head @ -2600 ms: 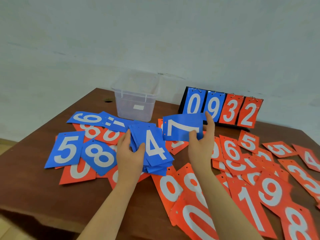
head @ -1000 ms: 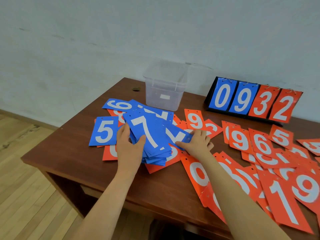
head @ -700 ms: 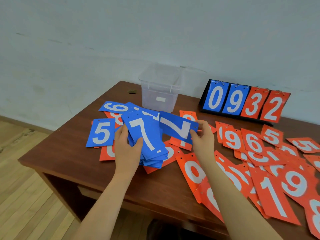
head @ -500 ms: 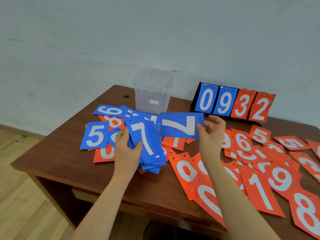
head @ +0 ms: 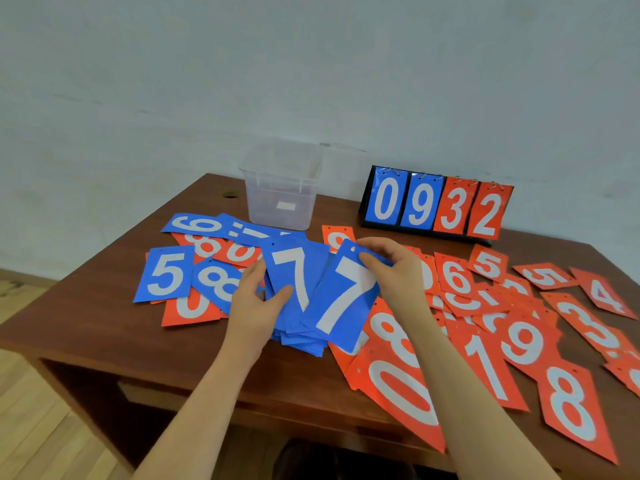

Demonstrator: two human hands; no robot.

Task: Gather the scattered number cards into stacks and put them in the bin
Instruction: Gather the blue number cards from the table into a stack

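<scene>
Alignment matters here: with your left hand point(head: 256, 303) gripping the blue stack point(head: 298, 327) at the table's point(head: 86, 323) near edge, lay the blue 7 card point(head: 346, 299) pinched in your right hand point(head: 394, 268) squarely on top, bin point(head: 280, 192) waiting far behind.

bin point(head: 282, 199) open-topped, cards point(head: 491, 341) crowding table point(head: 86, 317)
</scene>
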